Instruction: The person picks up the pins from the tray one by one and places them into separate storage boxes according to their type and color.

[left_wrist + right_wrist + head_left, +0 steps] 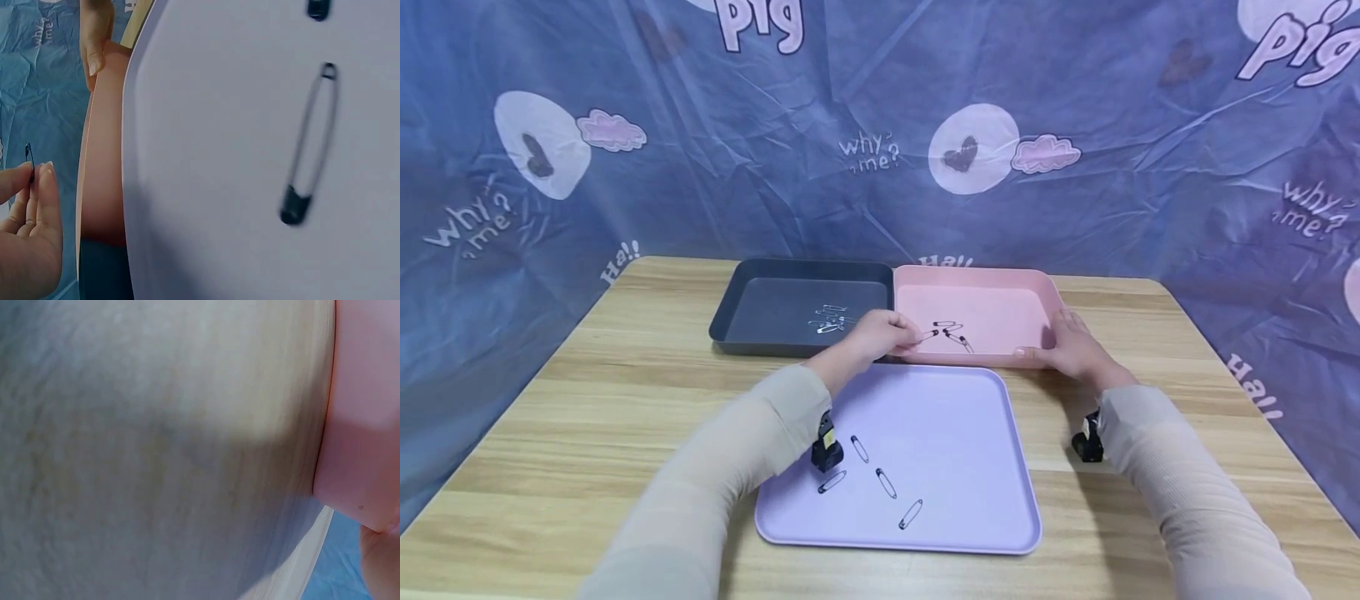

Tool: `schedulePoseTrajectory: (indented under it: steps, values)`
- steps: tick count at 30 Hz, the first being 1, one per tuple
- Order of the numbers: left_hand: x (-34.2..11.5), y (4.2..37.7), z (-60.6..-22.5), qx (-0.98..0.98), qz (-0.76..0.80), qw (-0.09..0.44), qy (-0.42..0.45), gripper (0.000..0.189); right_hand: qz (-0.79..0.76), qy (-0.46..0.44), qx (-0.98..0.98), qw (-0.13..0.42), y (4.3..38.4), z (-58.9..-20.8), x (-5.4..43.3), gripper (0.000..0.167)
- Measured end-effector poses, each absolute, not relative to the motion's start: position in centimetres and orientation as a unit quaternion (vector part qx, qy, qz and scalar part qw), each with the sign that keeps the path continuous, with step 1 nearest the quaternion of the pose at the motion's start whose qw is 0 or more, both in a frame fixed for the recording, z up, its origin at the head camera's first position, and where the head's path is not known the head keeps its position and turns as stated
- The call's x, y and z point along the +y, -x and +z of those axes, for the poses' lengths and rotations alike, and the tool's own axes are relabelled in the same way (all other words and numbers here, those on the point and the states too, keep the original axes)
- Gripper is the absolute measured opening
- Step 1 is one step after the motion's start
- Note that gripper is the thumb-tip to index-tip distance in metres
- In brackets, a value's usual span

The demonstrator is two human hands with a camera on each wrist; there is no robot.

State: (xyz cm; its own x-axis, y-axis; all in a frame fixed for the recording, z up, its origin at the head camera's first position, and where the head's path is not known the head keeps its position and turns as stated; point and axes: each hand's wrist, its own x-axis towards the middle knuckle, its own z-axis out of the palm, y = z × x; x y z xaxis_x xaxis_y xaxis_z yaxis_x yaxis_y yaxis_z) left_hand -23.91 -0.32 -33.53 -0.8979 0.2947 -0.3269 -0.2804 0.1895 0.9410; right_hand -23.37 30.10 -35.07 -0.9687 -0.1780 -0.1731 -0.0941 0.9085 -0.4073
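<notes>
My left hand [883, 333] pinches a black safety pin [29, 156] between thumb and fingertips, over the near left part of the pink tray [992, 292]. Several black safety pins [953, 335] lie in that tray near its front wall. At the tray's front right corner, my right hand [1075, 346] holds the rim, thumb along the front and fingers at the right side. In front lies a flat lilac tray [940, 433] with several black safety pins [886, 483] spread over its left and near part.
Left of the pink tray, and right against it, stands a dark grey tray [767, 308] with several silver safety pins [829, 318] at its right side. All the trays are on a wooden table [587, 417]. A blue printed cloth [760, 183] hangs behind the table.
</notes>
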Motion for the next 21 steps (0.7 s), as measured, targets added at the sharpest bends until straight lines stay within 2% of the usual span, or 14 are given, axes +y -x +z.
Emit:
schedulePoseTrajectory:
  steps: [11, 21]
  values:
    - [2.6, 25.6, -33.9, 0.697, 0.685, 0.21, 0.026, 0.017, -0.201, 0.073, 0.971, 0.105, 23.3, -35.2, 30.2, 0.11]
    - [4.7, 25.5, -32.9, 0.644, 0.734, 0.199, 0.088, 0.021, -0.194, 0.077, 0.971, 0.114, 23.2, -35.0, 30.4, 0.11]
